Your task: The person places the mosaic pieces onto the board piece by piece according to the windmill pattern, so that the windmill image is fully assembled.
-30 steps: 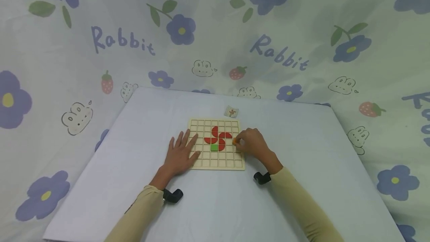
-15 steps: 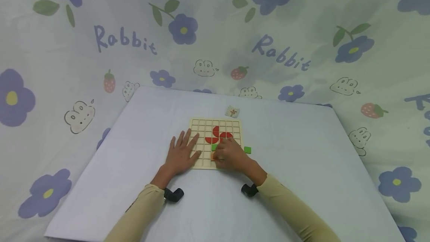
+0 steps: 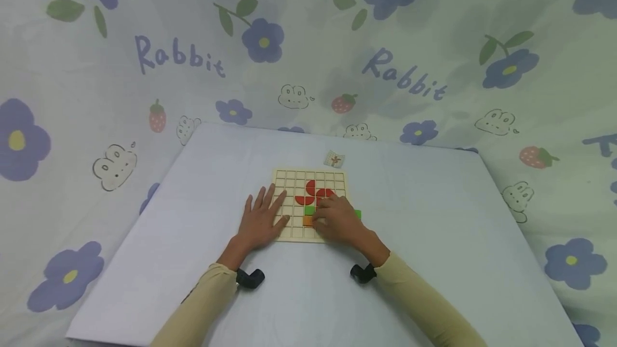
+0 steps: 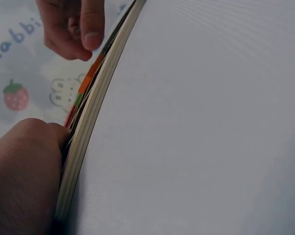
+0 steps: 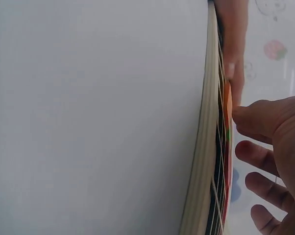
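A wooden grid board (image 3: 332, 177) lies on the white table, several red curved pieces (image 3: 304, 200) forming a pinwheel on it. Just below them sits a green square tile (image 3: 309, 210), with an orange tile (image 3: 307, 221) under that. My left hand (image 3: 257, 224) rests on the board's left side, fingers spread. Over the lower right of the board my right hand (image 3: 339, 222) bends its fingers and covers some pieces. In the right wrist view the thumb (image 5: 255, 117) is beside the orange tile (image 5: 228, 100), the other fingers apart from it.
Another green tile (image 3: 358, 213) lies off the board's right edge, partly behind the right hand. A small pattern card (image 3: 335, 159) is beyond the board. Flower-and-rabbit printed cloth (image 3: 308, 58) rises behind the white table (image 3: 414, 191).
My right hand has carried the orange tile from the board's right edge to below the green tile, then drawn slightly right of it. The left hand has stayed in place.
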A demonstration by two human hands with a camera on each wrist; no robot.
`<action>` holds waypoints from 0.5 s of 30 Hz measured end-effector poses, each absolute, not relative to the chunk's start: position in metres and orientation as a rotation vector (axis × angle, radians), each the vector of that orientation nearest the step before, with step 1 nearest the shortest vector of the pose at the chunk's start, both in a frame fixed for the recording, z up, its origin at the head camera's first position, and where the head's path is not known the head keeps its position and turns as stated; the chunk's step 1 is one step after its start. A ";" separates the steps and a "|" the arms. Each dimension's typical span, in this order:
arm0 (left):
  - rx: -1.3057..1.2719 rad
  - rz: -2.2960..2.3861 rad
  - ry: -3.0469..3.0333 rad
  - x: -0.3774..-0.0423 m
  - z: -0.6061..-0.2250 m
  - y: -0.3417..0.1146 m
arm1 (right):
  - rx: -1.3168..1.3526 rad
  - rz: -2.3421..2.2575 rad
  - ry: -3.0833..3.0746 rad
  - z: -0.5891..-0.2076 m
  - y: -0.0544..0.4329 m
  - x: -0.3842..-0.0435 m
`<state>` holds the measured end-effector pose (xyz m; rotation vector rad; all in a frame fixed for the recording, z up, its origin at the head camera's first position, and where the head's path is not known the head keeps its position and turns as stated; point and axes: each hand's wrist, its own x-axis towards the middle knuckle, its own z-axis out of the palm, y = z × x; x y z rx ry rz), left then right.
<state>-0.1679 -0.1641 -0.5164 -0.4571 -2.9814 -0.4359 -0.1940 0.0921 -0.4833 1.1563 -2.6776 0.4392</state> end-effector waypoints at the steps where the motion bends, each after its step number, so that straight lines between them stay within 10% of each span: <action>1: -0.454 -0.430 -2.987 -0.168 -0.517 -0.164 | 1.131 0.466 -2.687 -0.484 0.098 -0.195; 15: -0.444 -0.432 -2.978 -0.167 -0.518 -0.163 | 0.838 0.478 -2.886 -0.483 0.178 -0.210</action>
